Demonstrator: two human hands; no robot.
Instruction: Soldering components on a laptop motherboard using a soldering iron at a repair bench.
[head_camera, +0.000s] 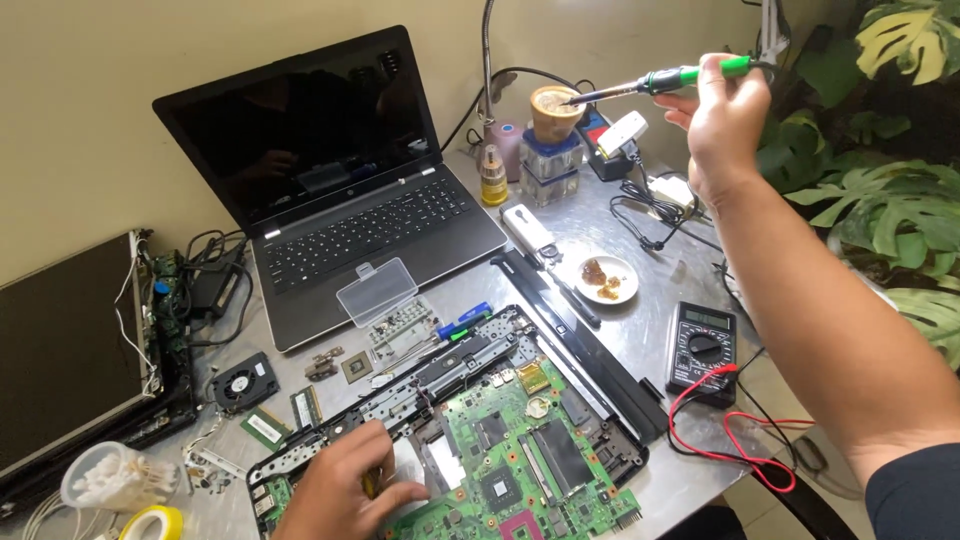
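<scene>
On the metal surface the open laptop stands at the back, screen dark. Nearer you lies the stripped chassis with its green board, bare and fragile; I'd judge it stiff but easily scratched, best steadied at its edges. Your left hand rests on the board's near-left corner, fingers curled over something yellow I cannot make out. The multimeter sits to the right, red leads looping off the edge. Your right hand is raised, its grip clenched round the green handle of the soldering iron, light and slim, hot at the tip, so hold it well back. Its tip is touching the brass tip cleaner beside the lamp stem.
</scene>
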